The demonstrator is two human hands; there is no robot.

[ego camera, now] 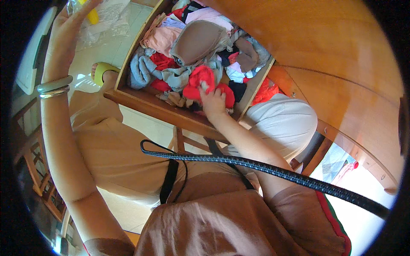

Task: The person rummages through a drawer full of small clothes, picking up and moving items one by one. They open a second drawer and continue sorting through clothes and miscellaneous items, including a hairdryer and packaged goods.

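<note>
My right hand (213, 103) reaches into an open wooden drawer (166, 110) with its fingers closed on a bright red fabric garment (199, 81), perhaps a sock. Grey socks (141, 68), a taupe moulded bra cup (200, 40), a peach cloth (163, 38) and a brown sock (247, 54) lie jumbled around it. At the upper left, my left hand (72, 24) is raised beside a clear plastic bag (109, 22) with a yellow item (93, 16) by it. The picture's rim cuts off its fingers, so its grip is unclear.
A black braided cord (256, 164) crosses the view close to the camera. Wooden furniture (307, 38) stands along the right, with a red plastic bag (266, 91) beside the drawer. My knee (282, 120) is near the drawer's right side. A wooden chair (41, 172) is at far left.
</note>
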